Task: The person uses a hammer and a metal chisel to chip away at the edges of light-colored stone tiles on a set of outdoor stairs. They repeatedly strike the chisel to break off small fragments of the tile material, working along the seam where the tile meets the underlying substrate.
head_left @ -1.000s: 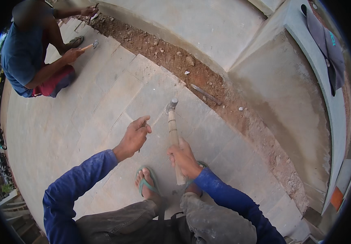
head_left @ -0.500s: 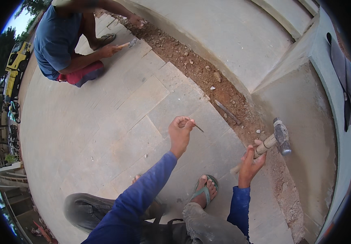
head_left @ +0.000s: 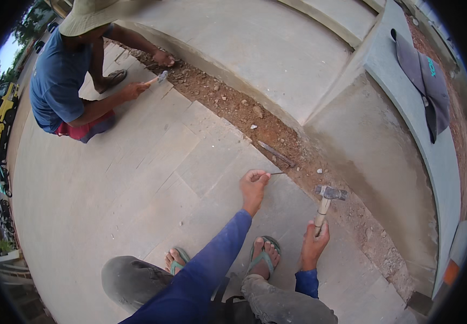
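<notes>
My left hand (head_left: 254, 189) is closed, thumb and fingers pinching a thin dark nail (head_left: 278, 173). The nail points right, its tip beside the broken edge of the paving (head_left: 220, 200). In my right hand (head_left: 314, 245) is a hammer (head_left: 331, 193), gripped by its wooden handle with the metal head up and away from me. A long metal chisel (head_left: 277, 154) lies in the dirt strip (head_left: 228, 102), just beyond my left hand. The hammer head is over the near part of that strip.
At the far left a co-worker (head_left: 63, 81) squats by the strip, holding another hammer (head_left: 162, 76). A concrete ramp (head_left: 239, 48) and low curved wall (head_left: 444, 183) border the right side. A dark cap (head_left: 420, 81) rests on the wall. My sandalled feet (head_left: 264, 258) stand on the paving.
My left hand has brought the nail right, to the paving edge. My right hand has turned the hammer from tilted right to nearly upright. The whole view has shifted.
</notes>
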A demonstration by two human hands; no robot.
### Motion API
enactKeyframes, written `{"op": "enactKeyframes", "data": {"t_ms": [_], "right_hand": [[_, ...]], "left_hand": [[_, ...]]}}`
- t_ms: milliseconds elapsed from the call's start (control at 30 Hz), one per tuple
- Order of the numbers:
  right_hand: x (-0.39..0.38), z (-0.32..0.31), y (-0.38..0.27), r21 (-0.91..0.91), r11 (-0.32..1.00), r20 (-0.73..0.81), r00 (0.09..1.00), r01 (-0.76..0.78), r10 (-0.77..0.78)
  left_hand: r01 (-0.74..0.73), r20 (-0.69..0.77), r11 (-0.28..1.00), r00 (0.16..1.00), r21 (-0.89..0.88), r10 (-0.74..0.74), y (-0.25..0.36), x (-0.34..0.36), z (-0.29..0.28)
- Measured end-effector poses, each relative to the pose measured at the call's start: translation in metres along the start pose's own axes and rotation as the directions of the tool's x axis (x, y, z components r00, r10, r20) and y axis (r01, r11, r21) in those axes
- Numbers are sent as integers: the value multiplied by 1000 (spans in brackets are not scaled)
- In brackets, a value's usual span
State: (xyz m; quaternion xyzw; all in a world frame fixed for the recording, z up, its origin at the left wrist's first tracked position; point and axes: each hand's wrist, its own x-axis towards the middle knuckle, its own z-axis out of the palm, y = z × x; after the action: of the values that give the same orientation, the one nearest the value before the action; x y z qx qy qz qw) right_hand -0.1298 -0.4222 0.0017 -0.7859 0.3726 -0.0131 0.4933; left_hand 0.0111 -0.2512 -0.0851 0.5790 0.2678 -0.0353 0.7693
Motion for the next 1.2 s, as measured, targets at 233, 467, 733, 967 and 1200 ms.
{"op": "enactKeyframes", "data": {"t_ms": [233,467,733,967,1200], "right_hand": [[10,-43,40,119,988,-194,978,103,-79],[11,-64,12,196,978,-197,974,-72,111],[37,-51,8,-8,1000,-100,995,17,-18],[56,-13,3,-147,973,-23,983,178,-183],[67,12,15,-255,916,-11,946,310,-323]], "left_hand": [[-248,359,931,922,267,143,-7,14,97],[-764,756,351,625,541,195,-39,21,124],[-867,822,128,497,481,280,-52,22,93],[-860,841,41,507,509,189,-65,18,83],[-868,851,26,491,496,183,-72,17,81]]}}
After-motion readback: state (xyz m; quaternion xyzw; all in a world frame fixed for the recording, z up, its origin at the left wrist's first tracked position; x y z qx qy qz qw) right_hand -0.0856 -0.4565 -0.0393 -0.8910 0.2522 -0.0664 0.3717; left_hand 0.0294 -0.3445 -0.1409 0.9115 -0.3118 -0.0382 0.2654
